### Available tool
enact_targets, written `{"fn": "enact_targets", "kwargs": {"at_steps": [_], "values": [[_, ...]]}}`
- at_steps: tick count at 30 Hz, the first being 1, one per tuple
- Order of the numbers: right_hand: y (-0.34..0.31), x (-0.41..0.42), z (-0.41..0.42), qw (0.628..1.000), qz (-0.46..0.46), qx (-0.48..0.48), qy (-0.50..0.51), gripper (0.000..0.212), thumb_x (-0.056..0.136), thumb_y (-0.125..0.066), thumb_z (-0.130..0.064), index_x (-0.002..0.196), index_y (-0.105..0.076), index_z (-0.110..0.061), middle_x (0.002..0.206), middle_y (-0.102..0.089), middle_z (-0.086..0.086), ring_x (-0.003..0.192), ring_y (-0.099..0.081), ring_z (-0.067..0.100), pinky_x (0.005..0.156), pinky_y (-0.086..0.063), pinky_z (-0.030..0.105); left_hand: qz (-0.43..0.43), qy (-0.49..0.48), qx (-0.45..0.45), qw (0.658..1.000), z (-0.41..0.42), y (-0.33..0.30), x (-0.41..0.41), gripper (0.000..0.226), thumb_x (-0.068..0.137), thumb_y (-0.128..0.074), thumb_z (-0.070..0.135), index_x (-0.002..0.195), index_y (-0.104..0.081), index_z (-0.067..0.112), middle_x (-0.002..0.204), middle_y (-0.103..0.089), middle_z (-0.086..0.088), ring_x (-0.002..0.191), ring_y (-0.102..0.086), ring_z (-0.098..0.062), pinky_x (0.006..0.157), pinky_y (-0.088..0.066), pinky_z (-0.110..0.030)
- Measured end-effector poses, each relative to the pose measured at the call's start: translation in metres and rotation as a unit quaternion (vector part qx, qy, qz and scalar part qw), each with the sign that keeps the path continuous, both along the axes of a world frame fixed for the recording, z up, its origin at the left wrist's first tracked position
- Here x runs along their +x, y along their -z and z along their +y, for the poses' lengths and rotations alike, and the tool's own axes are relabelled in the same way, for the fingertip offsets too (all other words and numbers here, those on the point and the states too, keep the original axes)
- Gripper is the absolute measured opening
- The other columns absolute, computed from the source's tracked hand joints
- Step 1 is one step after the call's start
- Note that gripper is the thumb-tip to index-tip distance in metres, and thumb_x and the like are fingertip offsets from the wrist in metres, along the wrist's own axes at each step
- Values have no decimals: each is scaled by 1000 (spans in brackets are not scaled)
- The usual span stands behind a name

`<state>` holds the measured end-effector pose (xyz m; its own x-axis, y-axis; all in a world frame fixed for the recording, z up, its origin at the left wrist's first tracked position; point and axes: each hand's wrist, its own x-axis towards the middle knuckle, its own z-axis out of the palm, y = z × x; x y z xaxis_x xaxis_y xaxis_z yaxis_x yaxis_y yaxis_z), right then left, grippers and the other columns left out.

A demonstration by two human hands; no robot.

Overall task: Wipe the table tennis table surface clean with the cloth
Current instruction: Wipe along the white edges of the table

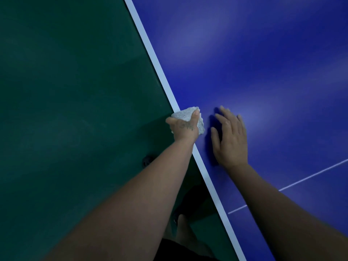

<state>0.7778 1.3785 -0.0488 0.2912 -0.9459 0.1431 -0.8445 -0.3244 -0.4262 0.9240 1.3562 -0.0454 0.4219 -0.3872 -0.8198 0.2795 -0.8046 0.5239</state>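
- The bunched, pale grey, nubbly cloth (188, 117) sits right at the white painted border stripe (160, 72) on the near edge of the glossy blue table tennis table surface (263, 63), half over the edge.
- Your left hand (185, 127) grips the cloth from above, fingers curled round the wad and thumb wrapped over its far side; balled up like this it probably gives you a firm pad for scrubbing the edge line.
- Your right hand (230, 136) lies flat on the blue top just beside the cloth, fingers straight and slightly spread, pinching nothing; it looks like a brace for leaning in.
- That resting palm is the one thing in the cloth's way if you sweep right; lift it first.
- A thin white centre line (310, 176) crosses the blue, well apart from both hands.
- Left of the table lies dark green flooring (66, 110), with a small dark round object (147, 160) too dim to identify.
- Your bare foot (185, 234) stands below the table's edge.
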Motion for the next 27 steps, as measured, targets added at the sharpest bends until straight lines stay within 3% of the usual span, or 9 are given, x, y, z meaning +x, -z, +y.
{"fn": "enact_targets", "kwargs": {"at_steps": [3,11,16,21,27], "values": [[4,43,-55,1000,-14,-3,-6,36,108,-56,-16,141,-59,-3,163,-48,11,152,-43,30,130,-25,50,2,-21,-2,1000,-28,6,19,70,91,-80,50,123,-26,17,141,-49,-12,110,-56,-26,90,-43,-32],[24,136,-180,999,-4,-7,37,47,112,-45,-27,149,-53,-1,168,-41,12,158,-34,31,133,-19,45,-7,-43,-13,999,-115,14,82,80,89,-83,48,134,-29,10,144,-49,-12,118,-55,-26,94,-40,-28],[23,153,-195,999,35,0,34,53,113,-44,-34,158,-45,-6,173,-31,8,163,-23,26,133,-15,48,-9,-33,9,999,-162,14,119,76,87,-83,53,122,-27,15,140,-53,-14,116,-58,-29,93,-46,-36],[19,154,-196,999,32,-9,43,50,112,-51,-29,156,-48,-5,172,-34,9,162,-27,27,132,-20,51,4,-30,13,999,-206,6,153,82,91,-78,54,138,-26,10,147,-50,-13,111,-51,-26,92,-39,-32],[20,158,-198,998,52,3,41,51,111,-52,-27,157,-47,-5,172,-33,9,162,-25,28,131,-22,54,3,-26,10,1000,-251,3,190,85,91,-76,57,141,-25,11,148,-50,-12,112,-50,-26,94,-40,-33]]}}
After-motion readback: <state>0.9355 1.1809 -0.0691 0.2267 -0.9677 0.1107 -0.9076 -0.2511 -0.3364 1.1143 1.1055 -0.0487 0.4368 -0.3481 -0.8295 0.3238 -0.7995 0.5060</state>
